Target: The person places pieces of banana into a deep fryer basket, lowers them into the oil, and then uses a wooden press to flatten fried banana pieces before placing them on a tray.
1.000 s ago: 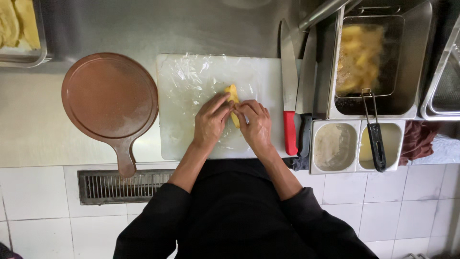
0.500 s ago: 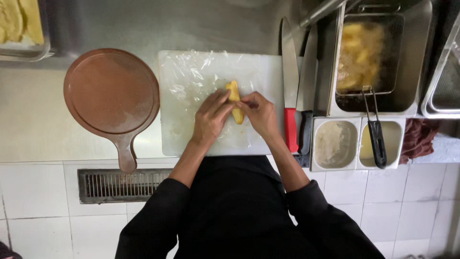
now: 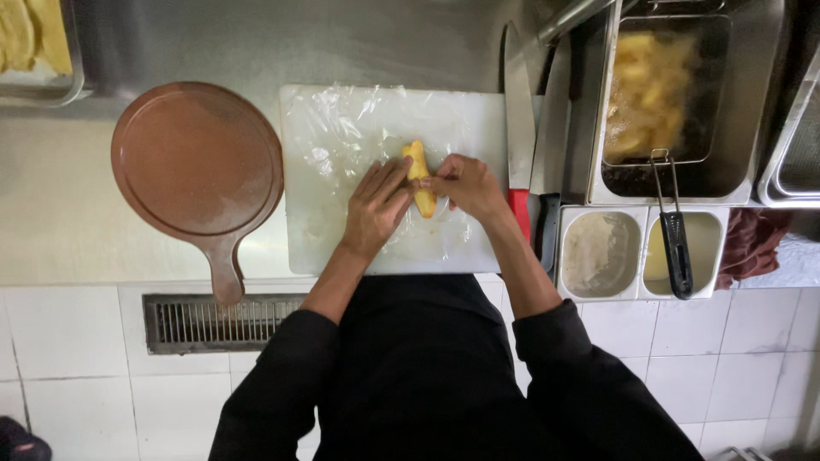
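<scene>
Together, both hands (image 3: pixel 376 209) (image 3: pixel 465 183) on yellow roll (image 3: pixel 419 175)

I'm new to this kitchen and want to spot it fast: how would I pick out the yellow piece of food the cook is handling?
Find the white cutting board covered with clear plastic film, right of the round brown paddle board. Near its middle, the left hand and right hand meet. Between their fingertips lies the yellow piece, a short, elongated lump, the only yellow thing on the board.

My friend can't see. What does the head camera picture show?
A person's left hand and right hand press a yellow roll of food on plastic wrap over a white cutting board. A round wooden paddle board lies to the left, knives and a fryer to the right.
</scene>
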